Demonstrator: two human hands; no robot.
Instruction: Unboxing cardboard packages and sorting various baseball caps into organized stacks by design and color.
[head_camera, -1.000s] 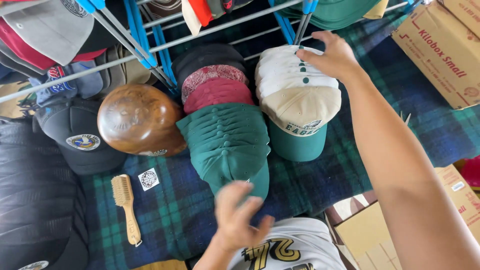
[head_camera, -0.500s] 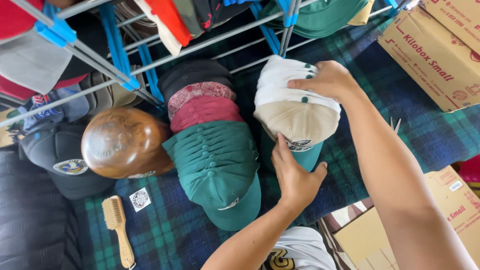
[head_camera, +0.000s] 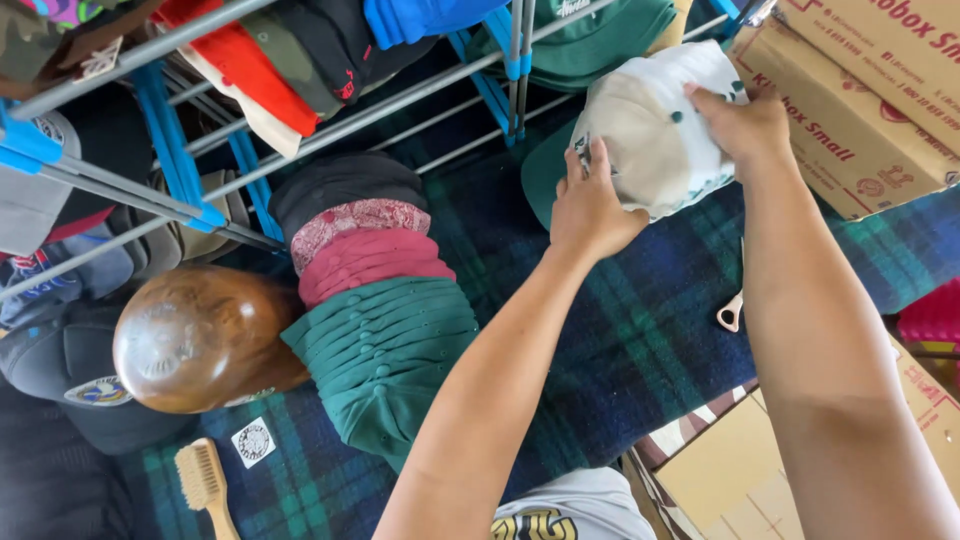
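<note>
Both my hands hold a stack of white and beige caps (head_camera: 650, 130) with a green brim, lifted near the rack's blue and grey bars. My left hand (head_camera: 592, 205) grips the stack's near side, fingers on the beige cap. My right hand (head_camera: 742, 125) clasps its right side from above. To the left lies a long nested row of caps (head_camera: 375, 310), black and red at the far end, dark green at the near end, on the plaid blanket (head_camera: 640, 340).
A wooden head form (head_camera: 200, 338) sits left of the cap row, with a small brush (head_camera: 205, 485) and a round sticker (head_camera: 254, 441) near it. Cardboard boxes (head_camera: 860, 100) stand at right and lower right. More caps hang on the metal rack (head_camera: 300, 60) above.
My left hand rose from my lap to the white cap stack and took hold of it. Both hands have lifted the stack up and to the right, off the green cap beneath.
</note>
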